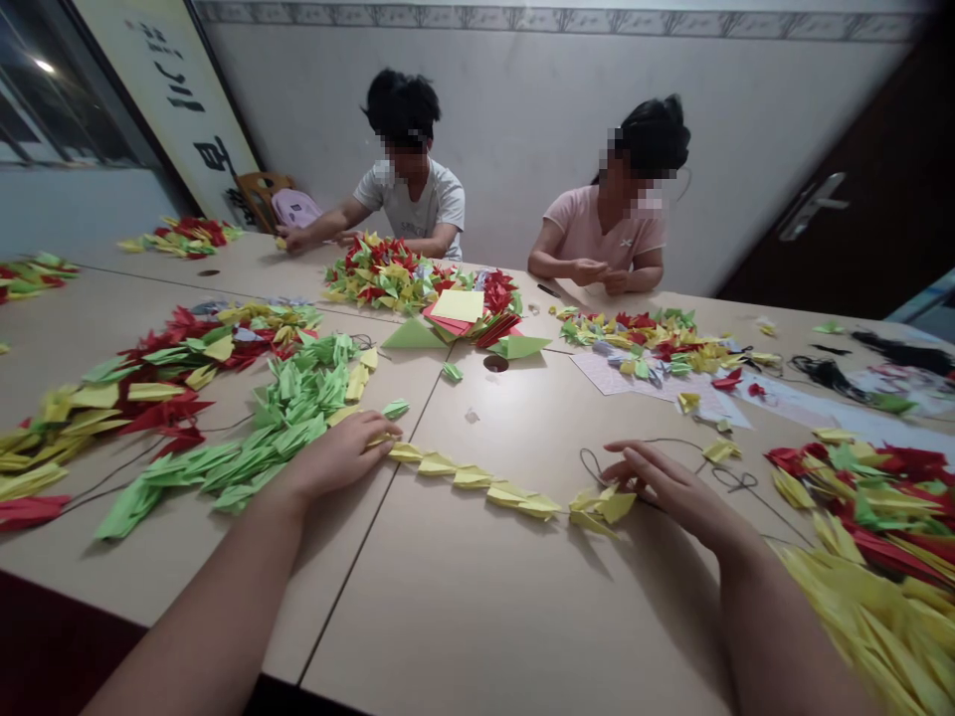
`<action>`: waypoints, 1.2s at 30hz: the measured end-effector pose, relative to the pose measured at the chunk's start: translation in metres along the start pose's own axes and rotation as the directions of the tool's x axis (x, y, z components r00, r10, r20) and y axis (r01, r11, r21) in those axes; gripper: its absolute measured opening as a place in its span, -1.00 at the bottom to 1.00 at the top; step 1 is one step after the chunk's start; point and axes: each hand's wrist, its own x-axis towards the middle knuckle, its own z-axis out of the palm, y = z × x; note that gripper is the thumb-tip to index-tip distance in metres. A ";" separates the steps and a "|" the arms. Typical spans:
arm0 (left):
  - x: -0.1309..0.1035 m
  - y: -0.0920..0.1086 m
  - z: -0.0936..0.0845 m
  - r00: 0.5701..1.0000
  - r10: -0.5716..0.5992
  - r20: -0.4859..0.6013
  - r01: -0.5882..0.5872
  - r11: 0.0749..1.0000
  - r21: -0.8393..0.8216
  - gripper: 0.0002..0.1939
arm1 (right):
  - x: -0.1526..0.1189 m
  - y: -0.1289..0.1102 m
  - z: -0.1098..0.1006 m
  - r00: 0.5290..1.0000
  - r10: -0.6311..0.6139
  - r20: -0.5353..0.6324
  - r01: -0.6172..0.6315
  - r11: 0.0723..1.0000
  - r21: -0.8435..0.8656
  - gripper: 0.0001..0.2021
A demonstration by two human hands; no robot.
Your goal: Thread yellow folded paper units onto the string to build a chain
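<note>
A string of folded yellow paper pieces (470,475) runs across the table between my hands. My left hand (335,457) is closed on its left end, fingertips on the yellow paper. At the right end, my right hand (664,492) has its fingers bent round a few loosely spaced yellow folded papers (601,509); its thumb is mostly hidden. A dark cord (675,441) loops out past my right fingers. Beside my left hand lies a heap of strung green folded papers (302,398). One loose green piece (396,409) rests just beyond my left fingertips.
Mixed red, yellow and green strings (186,368) lie at left. Yellow strings (872,617) lie near my right forearm. Square paper sheets (459,305) are stacked mid-table, by a round hole (495,365). Across the table sit two people, one in grey (418,204), one in pink (608,234).
</note>
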 end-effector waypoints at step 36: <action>0.001 0.000 0.004 1.000 -0.014 -0.012 0.014 1.000 0.011 -0.64 | -0.008 0.016 -0.030 0.984 0.109 0.138 -0.043 0.909 -0.414 -0.79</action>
